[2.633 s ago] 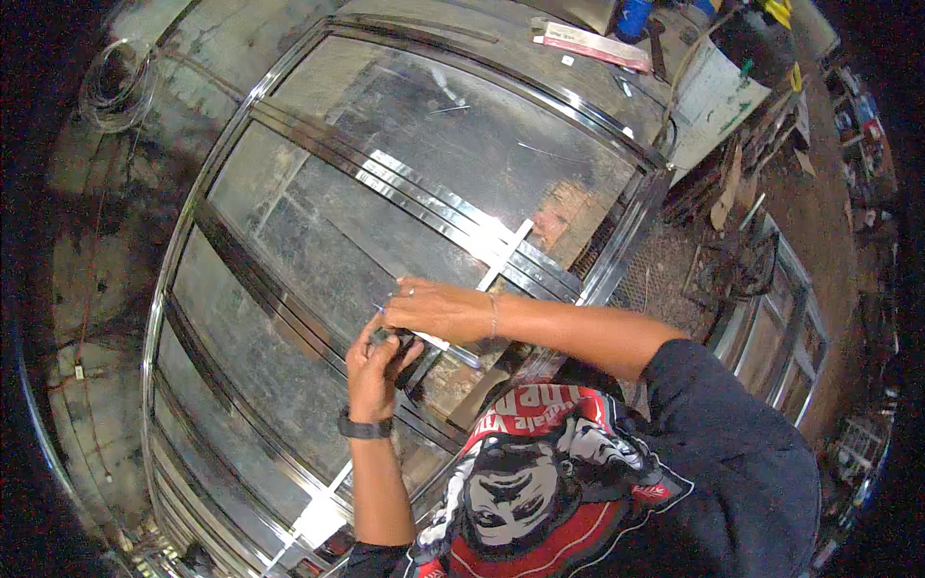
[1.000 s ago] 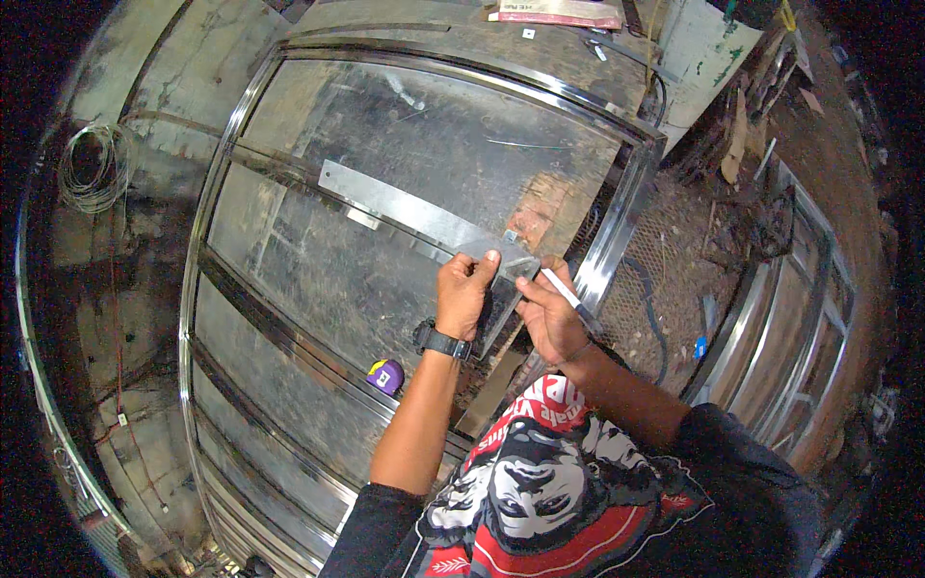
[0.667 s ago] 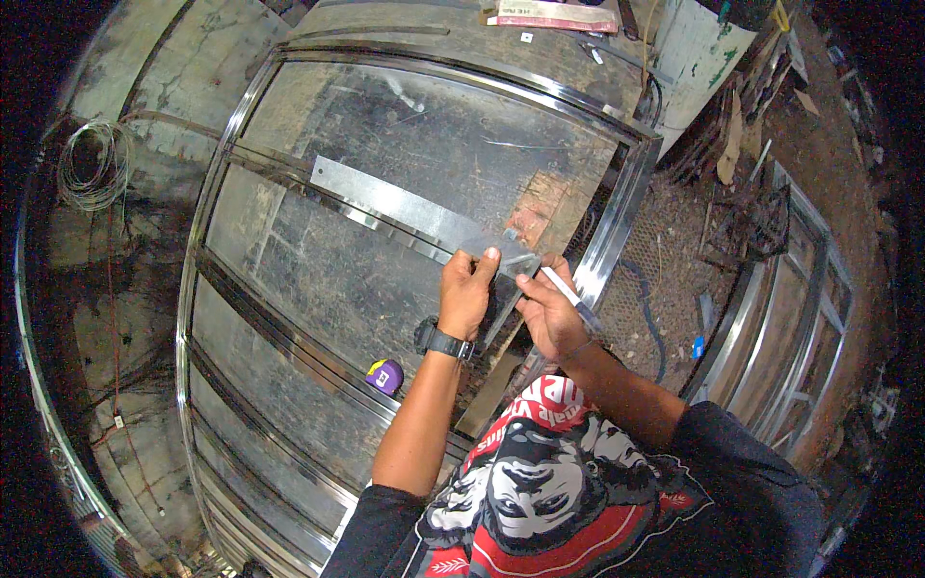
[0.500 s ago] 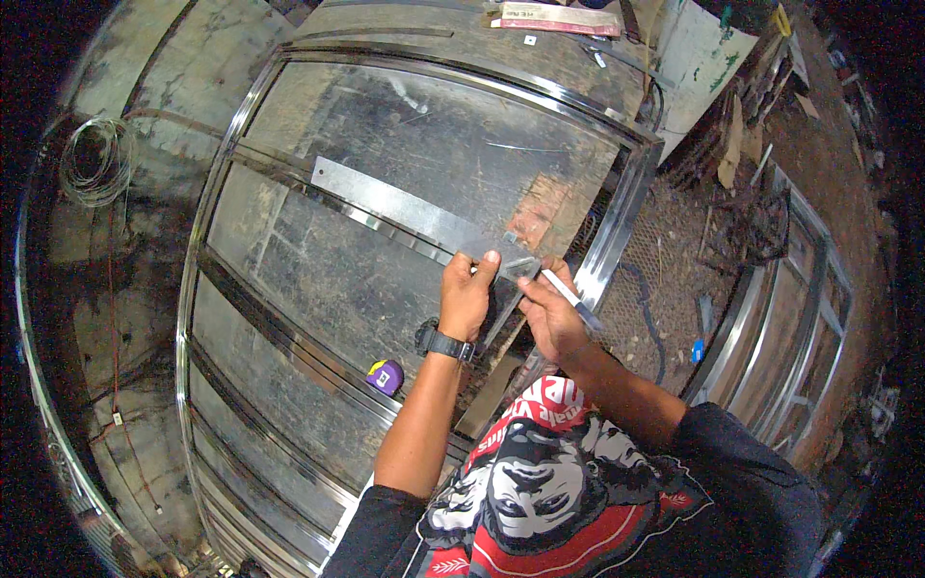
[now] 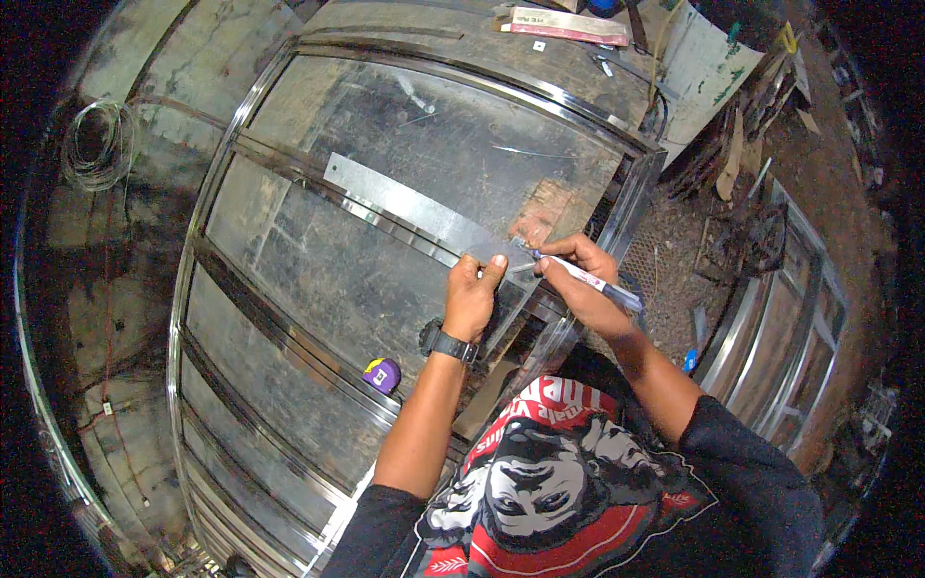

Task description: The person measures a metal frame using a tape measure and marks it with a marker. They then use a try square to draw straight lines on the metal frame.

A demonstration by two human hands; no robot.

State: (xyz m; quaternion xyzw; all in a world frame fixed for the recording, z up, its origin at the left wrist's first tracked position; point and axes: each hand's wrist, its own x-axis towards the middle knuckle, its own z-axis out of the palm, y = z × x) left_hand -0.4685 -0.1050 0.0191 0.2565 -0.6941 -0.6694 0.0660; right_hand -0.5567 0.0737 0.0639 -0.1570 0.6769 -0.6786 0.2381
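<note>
My left hand, a dark watch at its wrist, grips a flat L-shaped steel square near its corner, thumb on top. The square's long blade runs up and left beside a polished metal bar of the frame. Between the fingers of my right hand is a white marker pen with a dark end, held low and slanted. Its tip end is by the square's corner; whether it touches the metal I cannot tell. A purple and yellow tape measure lies left of my left forearm.
The shiny metal frame with several crossbars lies over a dark, scratched board. A flat white and red package lies at the far edge. Another metal frame stands at right; a wire coil is at far left.
My right hand has moved slightly up and right, and the marker pen now points in at the square's corner. My left hand has stayed on the square.
</note>
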